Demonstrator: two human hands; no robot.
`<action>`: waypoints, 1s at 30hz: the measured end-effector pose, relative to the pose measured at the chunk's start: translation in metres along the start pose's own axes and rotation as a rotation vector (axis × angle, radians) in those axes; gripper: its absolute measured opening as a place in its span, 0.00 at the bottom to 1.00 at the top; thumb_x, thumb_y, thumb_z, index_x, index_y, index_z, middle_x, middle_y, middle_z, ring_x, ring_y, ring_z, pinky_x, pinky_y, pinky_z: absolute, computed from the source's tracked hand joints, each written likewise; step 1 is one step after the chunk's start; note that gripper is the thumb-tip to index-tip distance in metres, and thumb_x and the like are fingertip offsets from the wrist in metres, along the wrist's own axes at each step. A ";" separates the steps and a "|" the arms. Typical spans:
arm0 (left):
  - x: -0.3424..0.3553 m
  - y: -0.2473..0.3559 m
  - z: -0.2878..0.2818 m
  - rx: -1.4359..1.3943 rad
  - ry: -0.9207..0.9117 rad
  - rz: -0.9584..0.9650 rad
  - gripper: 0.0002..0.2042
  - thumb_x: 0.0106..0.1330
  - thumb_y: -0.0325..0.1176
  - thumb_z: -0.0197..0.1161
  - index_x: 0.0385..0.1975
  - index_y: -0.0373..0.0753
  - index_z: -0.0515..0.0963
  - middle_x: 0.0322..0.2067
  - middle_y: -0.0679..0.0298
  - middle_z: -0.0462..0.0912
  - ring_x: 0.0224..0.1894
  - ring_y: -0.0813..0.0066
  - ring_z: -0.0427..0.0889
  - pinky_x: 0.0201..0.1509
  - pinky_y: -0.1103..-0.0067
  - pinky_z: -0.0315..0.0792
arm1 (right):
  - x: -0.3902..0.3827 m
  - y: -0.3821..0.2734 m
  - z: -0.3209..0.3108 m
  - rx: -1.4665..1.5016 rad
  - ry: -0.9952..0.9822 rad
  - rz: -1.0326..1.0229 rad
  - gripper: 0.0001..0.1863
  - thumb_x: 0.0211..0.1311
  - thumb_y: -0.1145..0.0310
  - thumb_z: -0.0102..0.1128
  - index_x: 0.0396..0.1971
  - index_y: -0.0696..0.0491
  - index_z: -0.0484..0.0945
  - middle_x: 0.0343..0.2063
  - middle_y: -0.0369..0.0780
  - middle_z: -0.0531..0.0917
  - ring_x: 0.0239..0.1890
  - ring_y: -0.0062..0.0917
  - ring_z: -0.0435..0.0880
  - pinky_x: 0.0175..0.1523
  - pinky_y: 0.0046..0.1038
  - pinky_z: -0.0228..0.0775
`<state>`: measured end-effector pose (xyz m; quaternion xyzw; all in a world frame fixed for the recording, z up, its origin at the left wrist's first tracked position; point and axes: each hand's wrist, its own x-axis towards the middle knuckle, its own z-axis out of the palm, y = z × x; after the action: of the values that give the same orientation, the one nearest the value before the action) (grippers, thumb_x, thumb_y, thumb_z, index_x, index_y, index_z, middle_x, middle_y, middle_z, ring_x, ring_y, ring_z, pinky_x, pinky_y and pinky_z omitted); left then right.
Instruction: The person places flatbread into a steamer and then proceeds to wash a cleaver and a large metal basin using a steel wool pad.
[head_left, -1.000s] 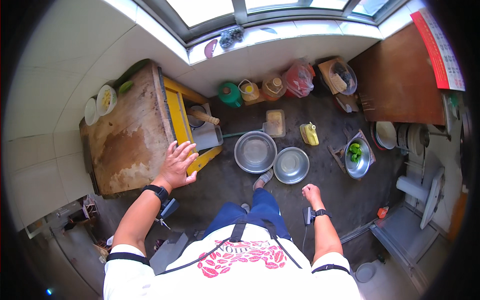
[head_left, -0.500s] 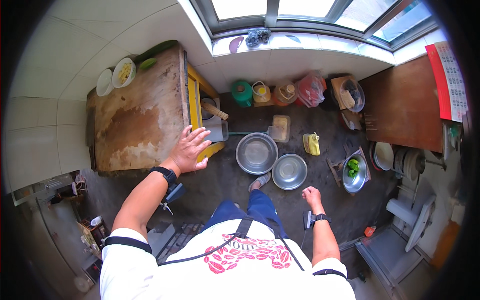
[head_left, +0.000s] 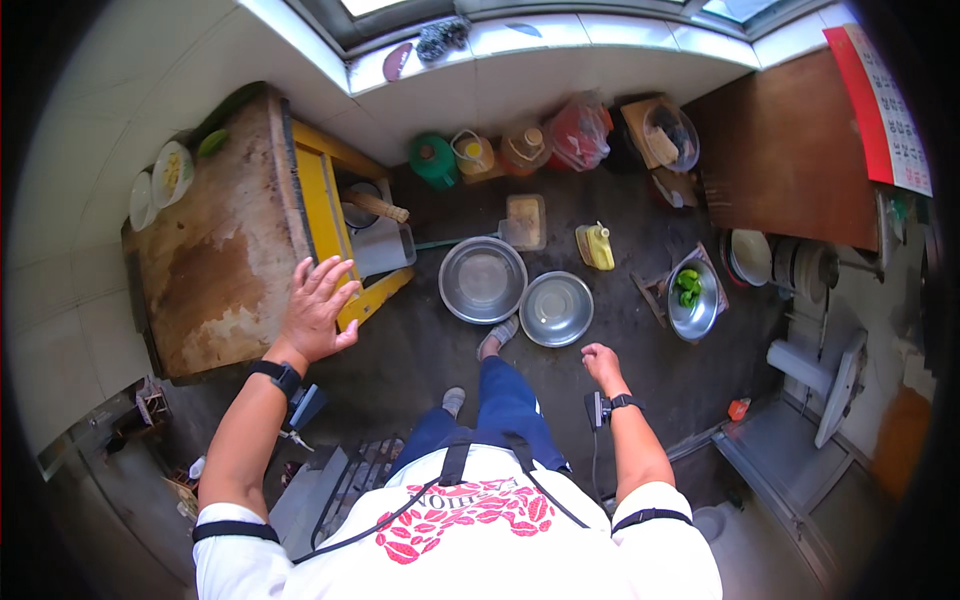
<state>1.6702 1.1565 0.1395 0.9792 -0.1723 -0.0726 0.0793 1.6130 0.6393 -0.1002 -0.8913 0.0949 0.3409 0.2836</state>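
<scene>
My left hand [head_left: 317, 308] is spread open, fingers apart, over the near right corner of a worn wooden table [head_left: 215, 270] with a yellow frame [head_left: 318, 205]. It holds nothing. My right hand [head_left: 602, 366] hangs low beside my leg with fingers loosely curled and empty, just below a steel basin [head_left: 556, 308]. A larger steel basin [head_left: 483, 279] sits on the dark floor to its left, in front of my feet. Both wrists carry black bands.
Plates [head_left: 160, 180] rest at the table's far left corner. A green jug [head_left: 433, 160], oil bottles [head_left: 520, 150] and a red bag [head_left: 580, 130] line the wall. A yellow bottle [head_left: 595, 246], a bowl of greens [head_left: 692, 298], a brown cabinet [head_left: 790, 160] and stacked dishes [head_left: 760, 258] stand at right.
My left hand has lifted off the table's edge and spread wider. The view has drawn closer and shifted slightly. My right hand stays low by my side.
</scene>
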 end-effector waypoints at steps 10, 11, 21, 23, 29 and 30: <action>0.003 0.001 0.000 0.049 -0.029 -0.032 0.21 0.40 0.41 0.58 0.38 0.42 0.73 0.52 0.60 0.66 0.58 0.65 0.60 0.64 0.63 0.45 | 0.013 -0.006 0.033 0.014 -0.089 0.048 0.08 0.51 0.72 0.50 0.30 0.56 0.77 0.20 0.38 0.80 0.22 0.21 0.78 0.30 0.22 0.70; 0.003 0.001 -0.001 0.041 -0.028 -0.030 0.21 0.41 0.41 0.58 0.38 0.42 0.73 0.52 0.60 0.66 0.58 0.65 0.60 0.64 0.63 0.45 | 0.014 -0.007 0.033 0.039 -0.088 0.040 0.08 0.51 0.72 0.50 0.29 0.56 0.77 0.19 0.38 0.79 0.22 0.21 0.78 0.29 0.22 0.70; -0.008 -0.010 0.007 -0.064 0.088 0.013 0.22 0.41 0.44 0.61 0.37 0.39 0.74 0.50 0.58 0.68 0.58 0.64 0.61 0.62 0.61 0.46 | 0.021 -0.033 0.010 0.073 -0.139 0.006 0.08 0.54 0.68 0.51 0.21 0.56 0.76 0.13 0.36 0.76 0.18 0.20 0.76 0.23 0.23 0.67; -0.010 -0.008 0.005 -0.040 0.109 0.016 0.21 0.42 0.44 0.60 0.36 0.39 0.75 0.50 0.58 0.68 0.57 0.65 0.61 0.62 0.62 0.47 | 0.020 -0.035 0.005 0.153 -0.135 0.055 0.07 0.54 0.71 0.51 0.25 0.57 0.77 0.15 0.36 0.77 0.19 0.19 0.77 0.23 0.22 0.69; -0.016 -0.008 0.004 -0.059 0.170 0.032 0.21 0.42 0.44 0.60 0.36 0.39 0.75 0.48 0.59 0.69 0.56 0.65 0.62 0.60 0.61 0.50 | 0.043 -0.069 -0.020 0.234 -0.133 -0.052 0.06 0.55 0.73 0.50 0.28 0.58 0.76 0.18 0.37 0.78 0.20 0.19 0.77 0.26 0.21 0.70; -0.016 -0.008 0.004 -0.056 0.163 0.030 0.21 0.42 0.44 0.60 0.36 0.40 0.75 0.48 0.59 0.69 0.56 0.65 0.62 0.60 0.61 0.50 | 0.051 -0.078 -0.027 0.183 -0.118 -0.103 0.06 0.55 0.73 0.50 0.28 0.58 0.76 0.18 0.37 0.78 0.19 0.18 0.77 0.26 0.20 0.70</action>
<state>1.6575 1.1688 0.1363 0.9765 -0.1777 0.0038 0.1216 1.6946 0.6894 -0.0832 -0.8437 0.0629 0.3676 0.3861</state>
